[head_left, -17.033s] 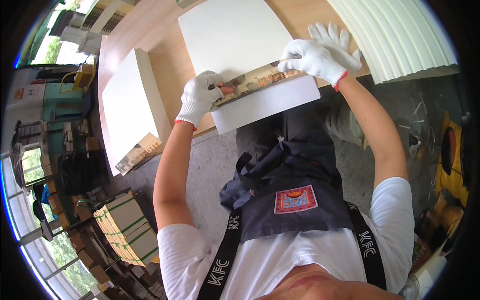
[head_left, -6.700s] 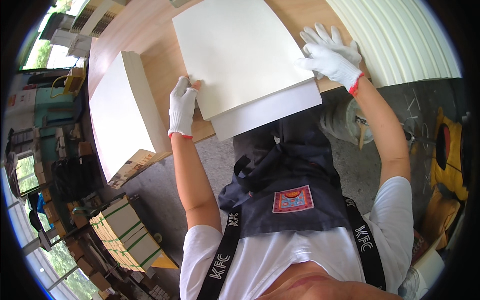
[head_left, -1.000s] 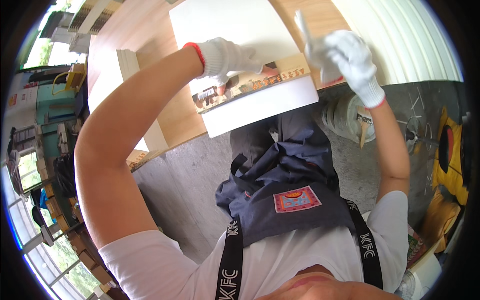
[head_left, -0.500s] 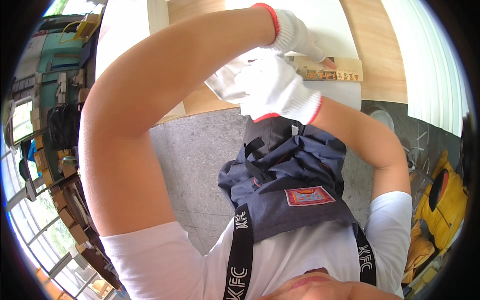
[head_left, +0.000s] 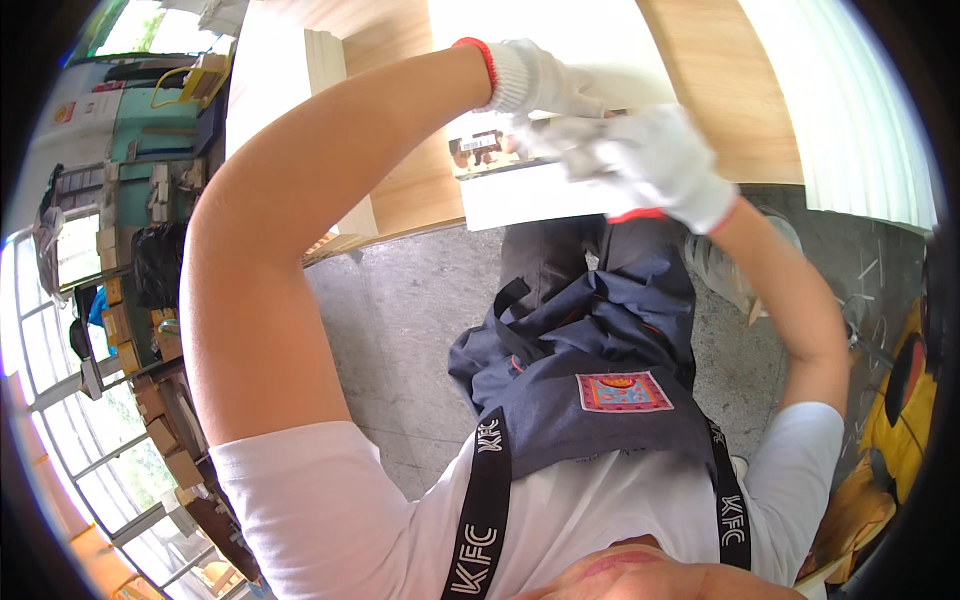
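A narrow printed paper strip with dark pictures and a barcode lies along the near part of a white sheet on the wooden table. My left hand, in a white knit glove with a red cuff, reaches over from the left. Its fingers stretch out along the strip's far edge, touching it. My right hand, gloved the same way, is over the right part of the strip and hides much of it. Its fingers are smeared by motion, so I cannot make out whether anything is in them.
A pale wooden board spans the table beside the white sheet. Ribbed white stacked material stands at the right. Clear plastic lies below the table edge, and a yellow item is at far right. Cluttered shelves line the left.
My right hand has swept rightward along the strip, uncovering its left end with the barcode. My left hand appears slightly further left in the view, still by the strip's far edge.
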